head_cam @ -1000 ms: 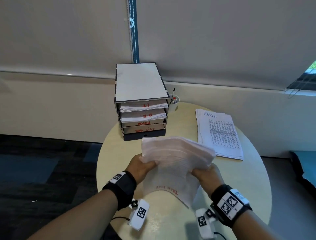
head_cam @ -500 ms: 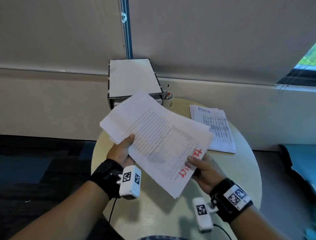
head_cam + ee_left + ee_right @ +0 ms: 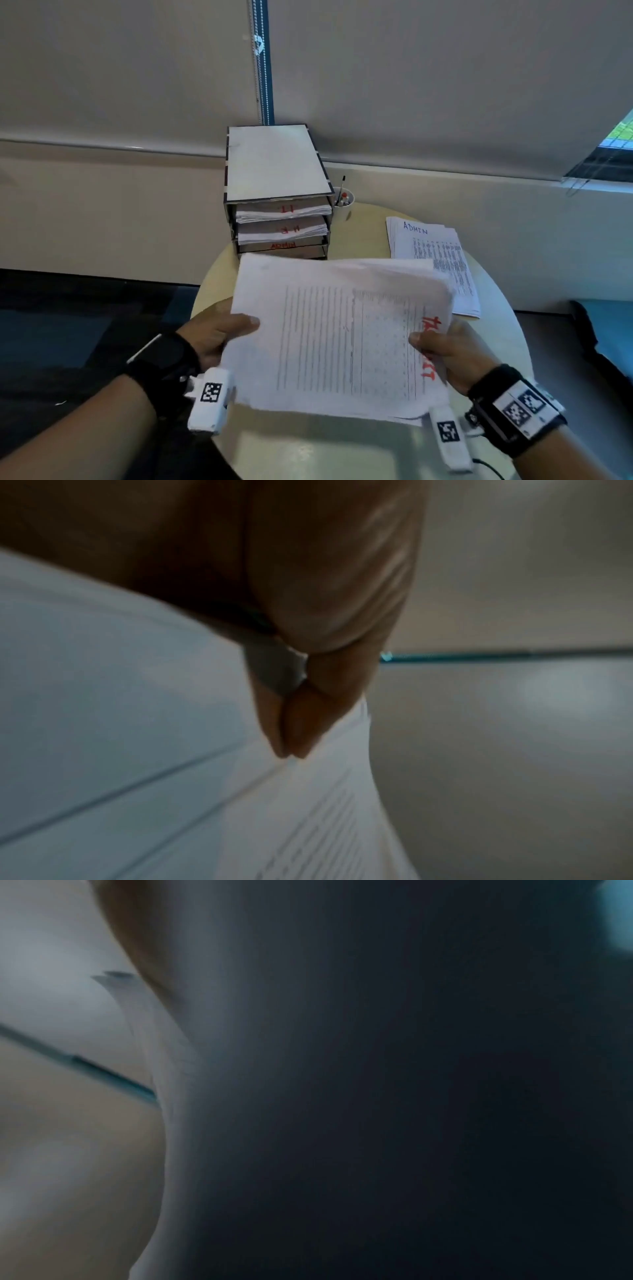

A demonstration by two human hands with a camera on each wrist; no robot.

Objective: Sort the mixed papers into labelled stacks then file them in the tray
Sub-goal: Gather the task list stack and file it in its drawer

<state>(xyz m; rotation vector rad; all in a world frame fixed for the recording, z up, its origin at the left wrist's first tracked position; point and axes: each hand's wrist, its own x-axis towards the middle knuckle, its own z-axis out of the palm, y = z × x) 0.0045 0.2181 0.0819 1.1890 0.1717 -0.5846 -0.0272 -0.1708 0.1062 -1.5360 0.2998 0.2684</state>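
Note:
Both hands hold a stack of printed papers (image 3: 335,339) above the round table, its top sheet marked in red along the right edge. My left hand (image 3: 219,334) grips the stack's left edge, thumb on top. My right hand (image 3: 445,349) grips the right edge, thumb over the red writing. The paper stack (image 3: 308,818) fills the left wrist view under my fingers (image 3: 294,734). In the right wrist view the papers (image 3: 164,1083) are a dark blur. The grey filing tray (image 3: 277,192) stands at the table's far side; its slots are labelled in red and two hold papers.
A stack headed ADMIN (image 3: 435,263) lies on the table's right side. A white cup with pens (image 3: 343,205) stands right of the tray. The round table (image 3: 308,452) has bare surface near me. Dark carpet lies to the left, a wall behind.
The stack was lifted off the table, turned over to show its printed side, and rotated from tilted to nearly level in front of the tray.

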